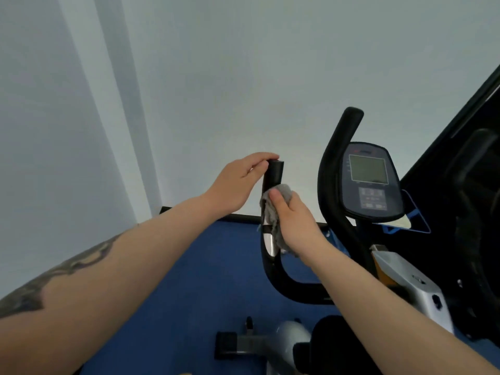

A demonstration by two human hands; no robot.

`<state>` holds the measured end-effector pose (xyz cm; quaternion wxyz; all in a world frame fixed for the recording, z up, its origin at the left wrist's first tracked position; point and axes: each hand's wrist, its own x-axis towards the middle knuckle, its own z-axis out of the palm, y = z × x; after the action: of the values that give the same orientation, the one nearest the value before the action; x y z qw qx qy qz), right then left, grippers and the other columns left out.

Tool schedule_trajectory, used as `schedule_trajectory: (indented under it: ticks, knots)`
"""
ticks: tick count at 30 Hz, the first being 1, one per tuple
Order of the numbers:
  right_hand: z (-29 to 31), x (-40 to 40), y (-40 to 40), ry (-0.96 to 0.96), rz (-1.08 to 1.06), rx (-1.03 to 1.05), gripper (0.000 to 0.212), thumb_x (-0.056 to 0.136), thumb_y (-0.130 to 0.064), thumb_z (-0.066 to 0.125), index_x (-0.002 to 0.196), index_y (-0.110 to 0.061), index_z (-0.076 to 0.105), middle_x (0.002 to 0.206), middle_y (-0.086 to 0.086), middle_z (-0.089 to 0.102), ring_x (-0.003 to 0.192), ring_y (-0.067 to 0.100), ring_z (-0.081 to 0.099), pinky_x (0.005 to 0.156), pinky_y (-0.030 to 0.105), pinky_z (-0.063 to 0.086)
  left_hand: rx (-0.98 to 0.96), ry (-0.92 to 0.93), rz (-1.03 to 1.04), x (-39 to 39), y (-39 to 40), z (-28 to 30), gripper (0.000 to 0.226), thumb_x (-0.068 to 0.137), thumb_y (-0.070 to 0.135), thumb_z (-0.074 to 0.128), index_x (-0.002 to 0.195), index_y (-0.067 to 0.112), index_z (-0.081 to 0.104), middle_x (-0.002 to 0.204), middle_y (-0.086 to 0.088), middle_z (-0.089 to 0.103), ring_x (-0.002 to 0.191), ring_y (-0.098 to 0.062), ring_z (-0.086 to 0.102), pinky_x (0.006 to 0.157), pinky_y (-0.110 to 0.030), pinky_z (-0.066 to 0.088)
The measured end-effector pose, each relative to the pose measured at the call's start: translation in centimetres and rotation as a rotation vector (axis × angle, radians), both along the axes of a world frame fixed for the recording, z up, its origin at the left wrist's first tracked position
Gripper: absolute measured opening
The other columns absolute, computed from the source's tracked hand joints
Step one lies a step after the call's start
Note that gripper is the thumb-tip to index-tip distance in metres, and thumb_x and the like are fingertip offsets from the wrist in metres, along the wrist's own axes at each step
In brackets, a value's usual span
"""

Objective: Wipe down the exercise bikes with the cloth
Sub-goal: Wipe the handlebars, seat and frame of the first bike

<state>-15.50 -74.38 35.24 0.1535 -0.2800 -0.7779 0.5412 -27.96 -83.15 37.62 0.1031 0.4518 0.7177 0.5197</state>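
1. Left hand (238, 182) curled over top of left handlebar grip (273, 174).
2. Right hand (290, 217) clutching grey cloth (273, 209) against grip.
3. Risk judged: loose cloth tail snagging, missing silver pulse sensor (269, 243).

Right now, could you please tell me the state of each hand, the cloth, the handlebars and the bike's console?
Left hand: grips the top end of the left handlebar.
Right hand: holds the cloth bunched against the left handlebar, below the left hand.
Cloth: grey, crumpled, pressed to the bar.
Right handlebar: untouched.
Console: screen blank, untouched.
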Motion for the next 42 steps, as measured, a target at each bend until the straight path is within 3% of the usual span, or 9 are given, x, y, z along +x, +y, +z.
schedule_trajectory:
  ticks: [5,9,14,21,26,29,33,37,42]
  knots:
    - [-1.8,-0.1,-1.2,0.092,-0.018,0.004,0.006,0.098,-0.049,0.045,0.092,-0.05,0.044,0.078,-0.009,0.069,0.07,0.015,0.07,0.066,0.043,0.059,-0.018,0.011,-0.065,-1.3,0.0,-0.4,0.03,0.105,0.018,0.045,0.129,0.019,0.062,0.126,0.008,0.065,0.118,-0.005,0.056,0.105,-0.024,0.04]
    - [0.1,-2.7,0.0,0.204,-0.055,-0.107,0.029,0.103,-0.049,0.032,0.115,-0.026,0.046,0.086,0.013,0.069,0.061,0.023,0.067,0.054,0.034,0.055,0.011,-0.02,-0.133,-1.7,0.6,-0.2,0.024,0.104,0.015,0.046,0.123,0.013,0.06,0.115,0.005,0.065,0.109,-0.006,0.058,0.099,-0.025,0.044]
    - [-0.5,-3.0,-0.7,0.24,-0.122,-0.05,0.026,0.102,-0.05,0.03,0.114,-0.033,0.046,0.083,0.011,0.068,0.058,0.019,0.065,0.047,0.031,0.051,-0.033,0.02,-0.187,-3.2,0.6,0.4,0.024,0.101,0.018,0.053,0.122,0.014,0.064,0.127,0.005,0.06,0.116,0.001,0.049,0.091,0.0,0.029]
    - [1.7,-4.6,0.6,0.306,-0.147,-0.103,0.027,0.102,-0.047,0.038,0.11,-0.03,0.057,0.087,0.002,0.073,0.07,0.021,0.071,0.063,0.034,0.056,0.01,-0.217,-0.118,-4.0,0.9,0.5,0.046,0.09,0.023,0.07,0.133,0.029,0.053,0.136,0.012,0.052,0.126,-0.004,0.046,0.106,-0.03,0.042]
    - [0.8,-3.3,-0.3,0.239,-0.101,-0.199,0.038,0.102,-0.054,0.029,0.114,-0.03,0.055,0.091,0.018,0.07,0.064,0.025,0.067,0.058,0.036,0.054,0.028,-0.278,-0.058,-3.6,0.9,-0.2,0.047,0.089,0.03,0.071,0.132,0.028,0.053,0.133,0.011,0.054,0.119,-0.004,0.052,0.09,-0.014,0.042]
    - [1.5,-3.6,0.2,0.235,-0.053,-0.181,0.044,0.102,-0.054,0.025,0.117,-0.024,0.054,0.077,0.01,0.069,0.064,0.026,0.065,0.064,0.039,0.053,0.03,-0.322,-0.039,-2.5,0.8,-0.6,0.039,0.095,0.032,0.063,0.132,0.025,0.053,0.132,0.011,0.055,0.115,-0.002,0.055,0.082,-0.007,0.042]
    - [-0.6,-0.7,-0.5,0.063,0.007,-0.02,0.02,0.101,-0.046,0.039,0.114,-0.031,0.044,0.089,0.001,0.072,0.078,0.018,0.07,0.071,0.03,0.055,0.097,-0.381,0.011,0.2,1.1,-1.3,0.033,0.103,0.027,0.049,0.133,0.015,0.052,0.125,0.006,0.058,0.095,0.007,0.056,0.074,0.0,0.04]
    - [0.8,1.2,1.7,-0.24,0.205,0.059,0.032,0.095,-0.057,0.045,0.12,-0.038,0.039,0.106,-0.015,0.064,0.097,0.0,0.062,0.08,0.017,0.046,0.079,-0.378,0.035,2.6,1.6,-1.9,0.031,0.106,0.027,0.037,0.13,0.013,0.051,0.111,0.003,0.057,0.098,-0.006,0.053,0.089,-0.017,0.042]
    - [-0.1,2.9,0.9,-0.251,0.271,0.061,0.041,0.096,-0.055,0.043,0.129,-0.033,0.034,0.106,-0.016,0.063,0.091,-0.009,0.061,0.076,0.007,0.046,0.103,-0.562,0.084,4.8,1.4,-3.6,0.026,0.107,0.03,0.033,0.119,0.017,0.053,0.096,0.005,0.057,0.091,-0.01,0.054,0.085,-0.025,0.044]
